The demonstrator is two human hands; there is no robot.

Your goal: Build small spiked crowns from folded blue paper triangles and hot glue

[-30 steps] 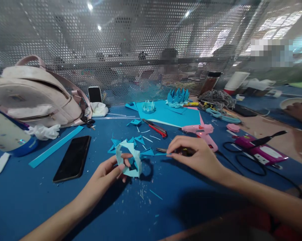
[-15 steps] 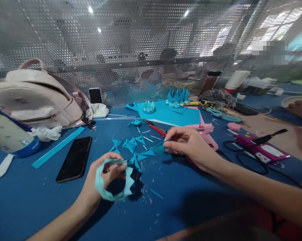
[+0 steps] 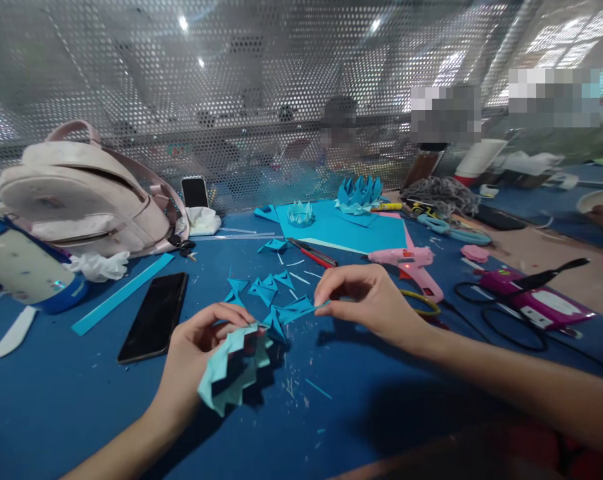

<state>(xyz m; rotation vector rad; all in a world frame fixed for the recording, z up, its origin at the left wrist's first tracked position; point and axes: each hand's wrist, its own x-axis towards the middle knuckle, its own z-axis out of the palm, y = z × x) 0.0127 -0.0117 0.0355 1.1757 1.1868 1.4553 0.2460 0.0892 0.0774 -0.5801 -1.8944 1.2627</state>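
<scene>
My left hand (image 3: 201, 343) is closed on a pale blue paper ring (image 3: 219, 373) with a zigzag edge, tilted above the table. My right hand (image 3: 364, 300) pinches the end of a darker blue folded paper piece (image 3: 301, 309) between thumb and fingertips. That piece points left, close to the ring; I cannot tell whether they touch. Several folded blue paper pieces (image 3: 264, 291) lie on the table just beyond both hands. Behind my right hand rests a pink glue gun (image 3: 406, 257), near a red utility knife (image 3: 314, 253).
A small paper crown (image 3: 300, 213) and a larger blue one (image 3: 359, 195) stand at the back by blue paper sheets (image 3: 326, 230). At left are a black phone (image 3: 154, 317), a backpack (image 3: 81, 193) and a blue strip (image 3: 124, 293). A purple power strip (image 3: 536, 297) with cables lies right.
My left hand has turned the paper ring so its opening faces differently. My right hand has moved slightly left with the folded piece, closer to the ring, uncovering more of the glue gun.
</scene>
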